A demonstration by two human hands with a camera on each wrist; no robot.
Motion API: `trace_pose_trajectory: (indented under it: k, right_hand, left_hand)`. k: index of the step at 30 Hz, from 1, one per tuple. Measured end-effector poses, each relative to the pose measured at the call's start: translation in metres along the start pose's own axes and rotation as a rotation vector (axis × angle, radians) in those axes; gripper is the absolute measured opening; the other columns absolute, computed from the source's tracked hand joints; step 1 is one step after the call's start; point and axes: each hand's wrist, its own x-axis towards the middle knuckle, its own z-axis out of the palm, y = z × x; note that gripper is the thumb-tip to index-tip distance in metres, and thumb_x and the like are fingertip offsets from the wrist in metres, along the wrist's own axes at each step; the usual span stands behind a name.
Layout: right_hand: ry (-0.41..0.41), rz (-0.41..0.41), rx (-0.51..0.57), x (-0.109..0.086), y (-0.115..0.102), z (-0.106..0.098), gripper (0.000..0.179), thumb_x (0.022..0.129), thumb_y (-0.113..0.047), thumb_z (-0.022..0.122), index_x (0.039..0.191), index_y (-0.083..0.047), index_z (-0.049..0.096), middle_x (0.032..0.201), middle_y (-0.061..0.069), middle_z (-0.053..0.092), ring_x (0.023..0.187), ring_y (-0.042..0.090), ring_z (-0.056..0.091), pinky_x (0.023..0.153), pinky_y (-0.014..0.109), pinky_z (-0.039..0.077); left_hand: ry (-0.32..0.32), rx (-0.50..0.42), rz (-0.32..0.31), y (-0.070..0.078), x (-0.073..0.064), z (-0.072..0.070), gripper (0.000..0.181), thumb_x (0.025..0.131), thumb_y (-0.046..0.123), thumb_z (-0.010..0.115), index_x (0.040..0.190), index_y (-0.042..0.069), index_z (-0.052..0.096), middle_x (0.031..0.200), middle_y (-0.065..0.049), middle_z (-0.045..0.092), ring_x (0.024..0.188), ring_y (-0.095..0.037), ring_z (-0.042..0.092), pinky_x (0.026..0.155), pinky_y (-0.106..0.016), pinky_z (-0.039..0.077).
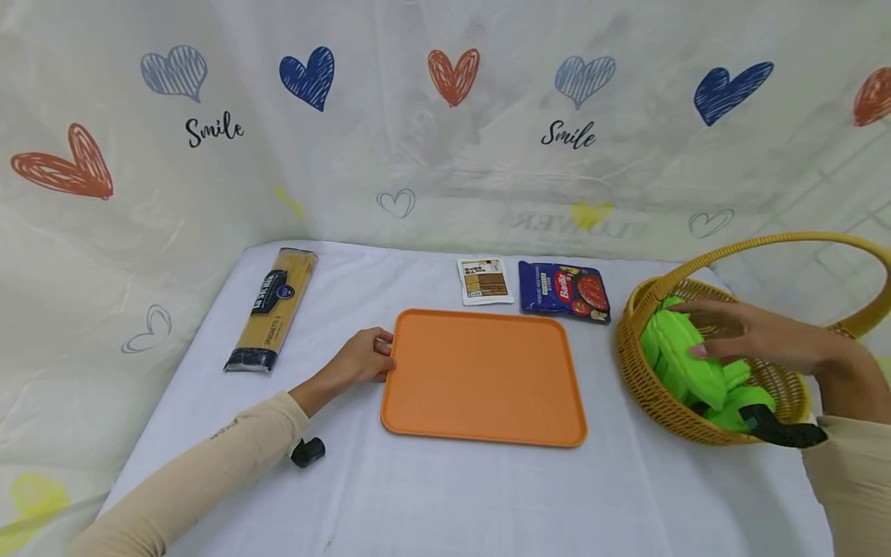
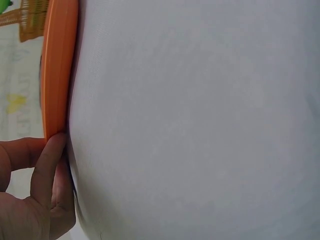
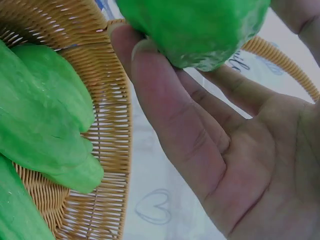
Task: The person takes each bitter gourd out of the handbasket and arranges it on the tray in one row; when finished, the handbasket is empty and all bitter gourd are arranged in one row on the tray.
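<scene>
An orange tray (image 1: 483,379) lies on the white cloth, and my left hand (image 1: 365,356) holds its left edge. In the left wrist view, the thumb and fingers of that hand (image 2: 42,187) pinch the tray's rim (image 2: 60,75). On the right, my right hand (image 1: 748,333) is over a wicker basket (image 1: 654,402) of bright green vegetables. Its thumb and fingers grip a bumpy green vegetable (image 3: 195,30), only partly in the right wrist view; its exact kind I cannot tell. Other long green vegetables (image 3: 45,115) lie in the basket beside the hand.
A spaghetti pack (image 1: 271,309) lies at the left. Behind the tray are a small white-and-brown packet (image 1: 485,281) and a blue Barilla pouch (image 1: 564,291). The basket's tall handle (image 1: 766,241) arches above the right hand. A printed curtain (image 1: 445,155) hangs behind the table.
</scene>
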Motion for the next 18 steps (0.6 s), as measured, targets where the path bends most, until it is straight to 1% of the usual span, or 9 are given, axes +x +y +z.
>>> trace_pose_trajectory:
  k: [1, 2, 3, 5, 8, 11, 13, 14, 18]
  right_hand:
    - [-0.009, -0.005, 0.001, -0.001, -0.001, 0.001, 0.064, 0.101, -0.019, 0.057, 0.155, -0.006, 0.025, 0.154, 0.035, 0.026, 0.110, 0.019, 0.064, 0.076, 0.030, 0.057]
    - [-0.011, -0.008, -0.004, -0.002, -0.001, 0.001, 0.064, 0.100, -0.019, 0.057, 0.155, -0.006, 0.026, 0.154, 0.035, 0.027, 0.110, 0.016, 0.064, 0.076, 0.030, 0.057]
    - [-0.013, -0.016, -0.007, -0.002, -0.002, 0.002, 0.063, 0.100, -0.019, 0.057, 0.154, -0.006, 0.027, 0.154, 0.035, 0.028, 0.111, 0.012, 0.062, 0.075, 0.030, 0.057]
    - [-0.014, -0.026, -0.011, -0.002, -0.003, 0.005, 0.062, 0.100, -0.018, 0.058, 0.154, -0.007, 0.030, 0.153, 0.034, 0.031, 0.111, -0.002, 0.056, 0.076, 0.028, 0.057]
    - [-0.020, -0.041, 0.007, -0.002, -0.006, 0.008, 0.061, 0.099, -0.018, 0.060, 0.154, -0.009, 0.034, 0.153, 0.032, 0.033, 0.112, -0.016, 0.046, 0.077, 0.026, 0.058]
    - [-0.043, -0.064, 0.022, 0.000, -0.011, 0.012, 0.061, 0.098, -0.017, 0.060, 0.154, -0.012, 0.036, 0.153, 0.031, 0.033, 0.114, -0.014, 0.046, 0.079, 0.027, 0.058]
    - [-0.057, -0.086, 0.010, 0.000, -0.018, 0.014, 0.062, 0.098, -0.017, 0.060, 0.155, -0.014, 0.036, 0.153, 0.031, 0.034, 0.112, -0.010, 0.051, 0.079, 0.026, 0.058]
    - [-0.060, -0.097, 0.003, 0.001, -0.021, 0.015, 0.062, 0.098, -0.018, 0.061, 0.155, -0.015, 0.037, 0.152, 0.029, 0.035, 0.109, -0.007, 0.056, 0.080, 0.025, 0.057]
    - [-0.039, -0.140, -0.037, 0.006, -0.039, 0.022, 0.061, 0.096, -0.020, 0.066, 0.152, -0.025, 0.042, 0.151, 0.018, 0.042, 0.113, -0.001, 0.058, 0.084, 0.023, 0.055]
  left_hand:
    - [0.000, 0.004, 0.000, 0.000, 0.000, 0.000, 0.046, 0.090, 0.003, 0.067, 0.134, 0.001, 0.054, 0.111, -0.012, 0.059, 0.085, -0.018, 0.066, 0.069, -0.028, 0.062]
    - [0.001, 0.006, 0.000, 0.000, 0.000, 0.000, 0.046, 0.090, 0.003, 0.067, 0.134, 0.001, 0.054, 0.111, -0.012, 0.060, 0.085, -0.018, 0.066, 0.068, -0.028, 0.062]
    - [0.001, 0.009, 0.001, 0.000, 0.000, 0.000, 0.046, 0.090, 0.003, 0.067, 0.134, 0.001, 0.053, 0.111, -0.012, 0.060, 0.084, -0.018, 0.066, 0.068, -0.028, 0.062]
    - [0.001, 0.012, 0.001, 0.000, 0.000, 0.000, 0.046, 0.090, 0.003, 0.067, 0.134, 0.001, 0.053, 0.110, -0.012, 0.060, 0.084, -0.018, 0.066, 0.068, -0.028, 0.062]
    - [-0.001, 0.005, 0.001, 0.000, 0.000, -0.001, 0.046, 0.090, 0.003, 0.067, 0.134, 0.001, 0.053, 0.110, -0.012, 0.060, 0.084, -0.018, 0.066, 0.068, -0.028, 0.062]
    - [-0.003, -0.003, -0.003, 0.000, 0.000, -0.001, 0.046, 0.090, 0.003, 0.067, 0.134, 0.001, 0.053, 0.111, -0.012, 0.060, 0.085, -0.018, 0.066, 0.068, -0.028, 0.062]
    - [-0.004, -0.006, -0.006, 0.000, 0.000, 0.000, 0.046, 0.090, 0.003, 0.067, 0.134, 0.001, 0.053, 0.111, -0.012, 0.060, 0.085, -0.018, 0.066, 0.068, -0.028, 0.062]
    - [-0.003, -0.006, -0.007, 0.000, 0.000, 0.000, 0.046, 0.090, 0.003, 0.067, 0.134, 0.002, 0.053, 0.111, -0.012, 0.060, 0.085, -0.018, 0.066, 0.068, -0.028, 0.062]
    - [0.000, -0.003, -0.008, 0.000, 0.000, 0.000, 0.046, 0.090, 0.003, 0.067, 0.134, 0.001, 0.053, 0.110, -0.012, 0.059, 0.084, -0.018, 0.066, 0.068, -0.029, 0.062]
